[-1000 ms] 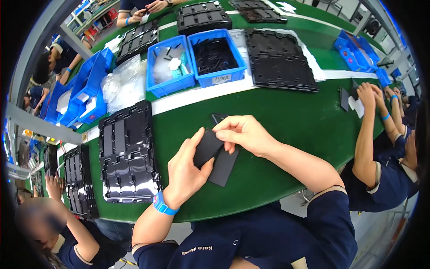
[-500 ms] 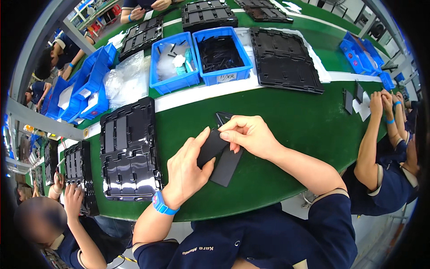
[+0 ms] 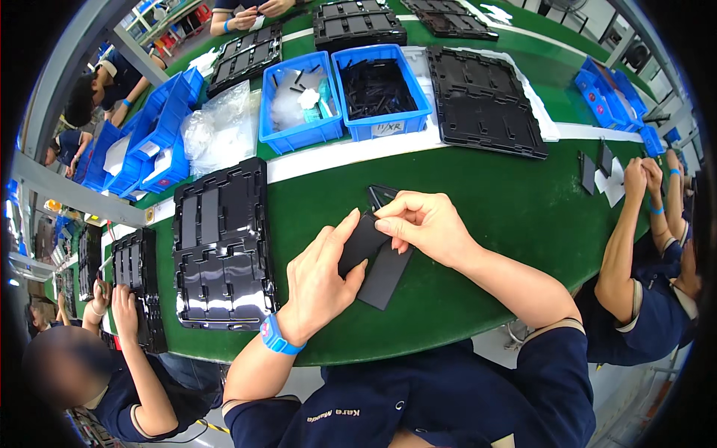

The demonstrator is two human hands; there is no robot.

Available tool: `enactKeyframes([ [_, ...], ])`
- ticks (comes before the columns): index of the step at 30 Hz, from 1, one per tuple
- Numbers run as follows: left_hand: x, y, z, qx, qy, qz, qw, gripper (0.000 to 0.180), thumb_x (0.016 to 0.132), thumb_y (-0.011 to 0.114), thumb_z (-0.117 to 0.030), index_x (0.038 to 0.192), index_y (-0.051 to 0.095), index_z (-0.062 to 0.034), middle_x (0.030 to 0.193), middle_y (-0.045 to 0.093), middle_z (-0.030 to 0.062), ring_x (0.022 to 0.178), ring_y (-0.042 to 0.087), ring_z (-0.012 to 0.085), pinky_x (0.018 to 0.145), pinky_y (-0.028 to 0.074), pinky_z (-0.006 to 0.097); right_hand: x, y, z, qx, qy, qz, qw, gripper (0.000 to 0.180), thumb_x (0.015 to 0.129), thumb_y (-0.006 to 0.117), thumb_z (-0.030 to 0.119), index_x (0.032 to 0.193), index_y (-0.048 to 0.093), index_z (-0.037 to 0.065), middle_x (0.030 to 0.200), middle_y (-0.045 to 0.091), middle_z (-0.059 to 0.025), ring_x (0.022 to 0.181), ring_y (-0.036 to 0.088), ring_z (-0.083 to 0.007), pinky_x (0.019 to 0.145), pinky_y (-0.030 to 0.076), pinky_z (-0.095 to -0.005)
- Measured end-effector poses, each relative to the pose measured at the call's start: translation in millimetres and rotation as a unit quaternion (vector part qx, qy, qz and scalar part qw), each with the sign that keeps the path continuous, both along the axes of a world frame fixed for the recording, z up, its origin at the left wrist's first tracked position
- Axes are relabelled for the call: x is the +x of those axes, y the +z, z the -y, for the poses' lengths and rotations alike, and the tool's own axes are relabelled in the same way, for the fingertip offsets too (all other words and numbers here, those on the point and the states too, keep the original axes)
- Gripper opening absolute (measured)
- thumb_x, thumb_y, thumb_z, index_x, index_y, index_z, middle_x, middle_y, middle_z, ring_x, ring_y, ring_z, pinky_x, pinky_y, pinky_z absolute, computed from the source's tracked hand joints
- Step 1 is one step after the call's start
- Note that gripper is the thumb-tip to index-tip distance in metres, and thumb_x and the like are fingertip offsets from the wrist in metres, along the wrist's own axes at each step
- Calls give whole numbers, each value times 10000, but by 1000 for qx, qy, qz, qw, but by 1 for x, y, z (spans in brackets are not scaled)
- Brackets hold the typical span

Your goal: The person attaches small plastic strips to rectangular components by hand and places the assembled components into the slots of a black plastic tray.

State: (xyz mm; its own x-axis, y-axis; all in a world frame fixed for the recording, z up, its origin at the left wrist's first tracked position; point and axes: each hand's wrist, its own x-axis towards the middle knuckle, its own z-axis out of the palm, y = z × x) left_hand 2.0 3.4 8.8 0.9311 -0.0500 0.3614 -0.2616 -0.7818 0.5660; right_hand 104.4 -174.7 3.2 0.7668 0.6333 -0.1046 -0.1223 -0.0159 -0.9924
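My left hand (image 3: 321, 280) grips a flat black rectangular piece (image 3: 360, 245) between the thumb and fingers, over the green table. At its upper end, the thumb and forefinger of my right hand (image 3: 429, 228) are pinched together; what they pinch, if anything, is too small to make out. Under my hands a second flat black piece (image 3: 385, 281) lies on the table, partly covered. Just beyond my right fingers a thin black angular item (image 3: 379, 194) shows, its kind unclear. A glossy black moulded tray (image 3: 224, 295) left of my left hand carries similar flat pieces (image 3: 209, 218).
Beyond my hands stand a blue bin (image 3: 278, 139) with white and teal scraps and a blue bin (image 3: 385, 128) of small black strips. A black tray (image 3: 489, 104) lies right of them, clear plastic bags (image 3: 220, 127) left. Co-workers sit on both sides.
The whole view has shifted slightly, with the table and bins a little further right. My hands keep the same hold on the black piece, with hardly any finger movement.
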Motion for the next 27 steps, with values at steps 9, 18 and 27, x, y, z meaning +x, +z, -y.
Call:
enactKeyframes([
  [9,1,0,-1,19,-3,-3,1000,745,651,759,15,1346,504,-62,895,603,147,760,629,310,662,526,365,0,1,-1,-18,0,11,1000,107,889,685,59,977,695,-2,787,622,-9,634,612,-64,550,523,-202],
  [18,1,-4,-2,-20,-23,7,1000,768,657,759,9,1368,483,-76,911,588,133,761,624,300,660,527,368,-1,-6,-3,52,12,-12,998,140,888,691,97,968,685,-18,778,650,-34,626,599,-63,539,507,-202],
  [27,2,21,-20,-79,68,-6,994,736,704,709,29,1390,443,6,1209,569,177,1108,580,271,957,465,349,51,-18,9,-22,-30,154,987,220,949,600,180,1083,704,40,933,649,-45,770,614,-112,696,511,-258],
])
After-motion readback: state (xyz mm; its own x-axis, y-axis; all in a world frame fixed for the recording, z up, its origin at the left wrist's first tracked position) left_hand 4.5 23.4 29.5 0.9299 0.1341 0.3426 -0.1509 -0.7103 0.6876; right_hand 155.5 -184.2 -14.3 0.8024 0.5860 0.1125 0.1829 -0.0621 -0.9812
